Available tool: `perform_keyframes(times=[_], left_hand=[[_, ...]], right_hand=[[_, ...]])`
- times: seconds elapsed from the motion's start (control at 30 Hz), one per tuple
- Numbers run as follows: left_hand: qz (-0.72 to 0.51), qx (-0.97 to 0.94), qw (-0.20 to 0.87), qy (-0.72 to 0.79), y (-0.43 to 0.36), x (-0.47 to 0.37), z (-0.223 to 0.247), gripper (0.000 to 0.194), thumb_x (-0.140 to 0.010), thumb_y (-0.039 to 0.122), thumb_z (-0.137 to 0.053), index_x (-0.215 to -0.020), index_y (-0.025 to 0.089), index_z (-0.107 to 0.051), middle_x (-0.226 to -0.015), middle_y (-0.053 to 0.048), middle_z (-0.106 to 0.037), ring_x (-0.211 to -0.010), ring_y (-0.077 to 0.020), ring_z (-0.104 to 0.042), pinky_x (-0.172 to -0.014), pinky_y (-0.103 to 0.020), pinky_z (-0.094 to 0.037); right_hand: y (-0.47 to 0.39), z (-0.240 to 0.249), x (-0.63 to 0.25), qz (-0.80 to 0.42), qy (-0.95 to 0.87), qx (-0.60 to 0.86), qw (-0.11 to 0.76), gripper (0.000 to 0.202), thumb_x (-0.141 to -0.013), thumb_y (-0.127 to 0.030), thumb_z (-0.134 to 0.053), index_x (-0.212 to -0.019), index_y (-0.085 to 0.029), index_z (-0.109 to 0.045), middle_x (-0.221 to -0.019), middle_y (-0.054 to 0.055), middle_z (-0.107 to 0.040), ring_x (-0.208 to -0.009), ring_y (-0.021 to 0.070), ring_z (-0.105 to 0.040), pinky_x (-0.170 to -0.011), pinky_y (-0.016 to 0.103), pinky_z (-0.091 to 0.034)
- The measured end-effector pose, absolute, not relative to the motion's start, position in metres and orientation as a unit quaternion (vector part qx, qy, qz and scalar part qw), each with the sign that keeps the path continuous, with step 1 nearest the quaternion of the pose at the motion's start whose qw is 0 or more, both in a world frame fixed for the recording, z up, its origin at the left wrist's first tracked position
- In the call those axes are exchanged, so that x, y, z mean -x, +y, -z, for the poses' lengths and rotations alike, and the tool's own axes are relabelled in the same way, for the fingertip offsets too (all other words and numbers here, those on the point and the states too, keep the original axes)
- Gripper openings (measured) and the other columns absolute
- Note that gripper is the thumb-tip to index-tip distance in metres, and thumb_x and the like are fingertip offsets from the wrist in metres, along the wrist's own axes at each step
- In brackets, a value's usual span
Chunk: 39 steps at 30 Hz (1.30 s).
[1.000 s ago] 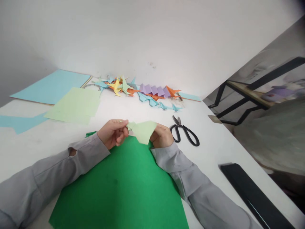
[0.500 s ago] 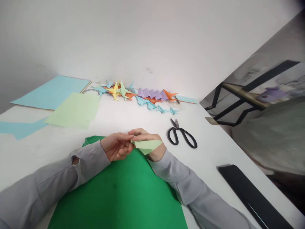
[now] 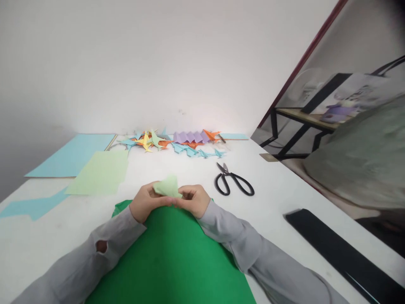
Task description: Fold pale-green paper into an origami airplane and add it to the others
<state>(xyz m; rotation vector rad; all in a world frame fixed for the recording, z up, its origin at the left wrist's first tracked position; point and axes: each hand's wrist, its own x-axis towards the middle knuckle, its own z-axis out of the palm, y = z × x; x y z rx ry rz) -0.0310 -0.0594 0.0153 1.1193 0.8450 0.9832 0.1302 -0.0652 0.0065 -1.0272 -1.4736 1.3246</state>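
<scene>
A small folded piece of pale green paper (image 3: 168,185) is held up between both hands, above the far end of a green sheet (image 3: 171,253). My left hand (image 3: 144,203) is closed on its left side, the thumb along the lower edge. Pinching the lower right part is my right hand (image 3: 195,200), its thumb tip meeting the left thumb. Some fingers are hidden behind the paper, and its exact folds are blurred. Black-handled scissors (image 3: 234,179) lie with blades parted to the right of my right hand.
Folded paper figures in several colours (image 3: 147,140) and a purple pleated strip (image 3: 190,137) line the wall. At left lie blue sheets (image 3: 74,156), a pale green sheet (image 3: 99,173) and a blue scrap (image 3: 38,207). A long black object (image 3: 335,249) is at right; a shelf (image 3: 303,117) stands beyond.
The folded green paper has turned from pointing right across my right hand to standing up between both hands. My hands have shifted their grip, thumbs now together. The camera view has tilted up.
</scene>
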Motion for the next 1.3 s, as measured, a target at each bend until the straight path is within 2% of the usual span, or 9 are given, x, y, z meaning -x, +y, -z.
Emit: perform_keyframes(times=[0.07,0.13,0.27,0.5,0.57,0.7,0.9,1.07,1.3], left_hand=[[-0.428,-0.523,0.621,0.397,-0.062,0.029,-0.012,0.022,-0.053,0.023,-0.076,-0.064,0.010,-0.062,-0.054,0.000,-0.062,-0.051,-0.0091,-0.054,-0.050,-0.019,-0.044],[-0.441,-0.502,0.609,0.428,-0.064,0.027,-0.011,0.022,-0.053,0.026,-0.076,-0.057,0.010,-0.061,-0.047,0.002,-0.058,-0.045,-0.0082,-0.051,-0.046,-0.020,-0.042],[-0.496,-0.420,0.616,0.446,-0.065,0.025,-0.016,0.027,-0.048,0.027,-0.079,-0.063,0.010,-0.063,-0.057,0.000,-0.063,-0.053,-0.0134,-0.058,-0.053,-0.026,-0.050],[-0.526,-0.377,0.623,0.439,-0.071,0.026,-0.024,0.023,-0.050,0.024,-0.078,-0.066,0.011,-0.065,-0.064,-0.002,-0.067,-0.064,-0.0153,-0.062,-0.061,-0.027,-0.053],[-0.521,-0.386,0.623,0.437,-0.072,0.026,-0.025,0.021,-0.052,0.023,-0.077,-0.064,0.011,-0.065,-0.062,-0.001,-0.066,-0.062,-0.0144,-0.061,-0.060,-0.026,-0.053],[-0.512,-0.419,0.606,0.441,-0.075,0.026,-0.026,0.015,-0.057,0.023,-0.075,-0.060,0.012,-0.065,-0.056,0.000,-0.065,-0.056,-0.0128,-0.060,-0.060,-0.025,-0.052],[-0.489,-0.449,0.583,0.469,-0.075,0.029,-0.019,0.013,-0.058,0.024,-0.074,-0.061,0.014,-0.066,-0.058,0.000,-0.066,-0.058,-0.0132,-0.059,-0.058,-0.025,-0.050],[-0.464,-0.517,0.547,0.468,-0.073,0.034,-0.018,0.014,-0.061,0.023,-0.072,-0.055,0.015,-0.063,-0.053,0.000,-0.061,-0.054,-0.0113,-0.055,-0.054,-0.022,-0.044],[-0.426,-0.575,0.549,0.432,-0.080,0.030,-0.027,0.008,-0.065,0.024,-0.067,-0.064,0.016,-0.067,-0.058,-0.002,-0.061,-0.054,-0.0148,-0.056,-0.053,-0.027,-0.044]], right_hand=[[-0.067,-0.008,-0.128,-0.530,-0.618,0.415,0.406,0.020,-0.052,-0.029,-0.075,-0.055,-0.013,-0.065,-0.038,-0.006,-0.050,-0.035,0.0037,-0.035,-0.036,0.018,-0.022],[-0.066,-0.008,-0.126,-0.552,-0.598,0.419,0.403,0.023,-0.048,-0.030,-0.077,-0.057,-0.013,-0.064,-0.038,-0.006,-0.051,-0.035,0.0034,-0.037,-0.035,0.018,-0.025],[-0.060,-0.006,-0.128,-0.622,-0.494,0.419,0.440,0.037,-0.041,-0.034,-0.079,-0.065,-0.013,-0.062,-0.044,-0.003,-0.059,-0.037,0.0079,-0.050,-0.036,0.020,-0.036],[-0.062,-0.005,-0.125,-0.636,-0.431,0.390,0.507,0.032,-0.048,-0.033,-0.078,-0.067,-0.013,-0.062,-0.047,-0.002,-0.063,-0.038,0.0072,-0.052,-0.041,0.020,-0.043],[-0.065,-0.007,-0.122,-0.643,-0.435,0.391,0.494,0.035,-0.046,-0.035,-0.079,-0.067,-0.013,-0.062,-0.044,-0.003,-0.061,-0.037,0.0088,-0.053,-0.040,0.022,-0.044],[-0.071,-0.009,-0.121,-0.669,-0.440,0.370,0.471,0.033,-0.050,-0.036,-0.077,-0.069,-0.013,-0.063,-0.053,0.000,-0.065,-0.044,0.0111,-0.058,-0.046,0.024,-0.048],[-0.076,-0.001,-0.120,-0.642,-0.410,0.385,0.521,0.026,-0.052,-0.029,-0.077,-0.069,-0.015,-0.064,-0.049,-0.002,-0.064,-0.045,0.0102,-0.058,-0.045,0.022,-0.048],[-0.078,0.000,-0.120,-0.656,-0.383,0.386,0.524,0.024,-0.049,-0.024,-0.079,-0.067,-0.014,-0.067,-0.055,0.001,-0.067,-0.053,0.0141,-0.064,-0.049,0.024,-0.052],[-0.078,-0.003,-0.126,-0.628,-0.443,0.370,0.522,0.016,-0.050,-0.022,-0.078,-0.062,-0.014,-0.069,-0.048,0.002,-0.065,-0.042,0.0138,-0.060,-0.042,0.024,-0.050]])
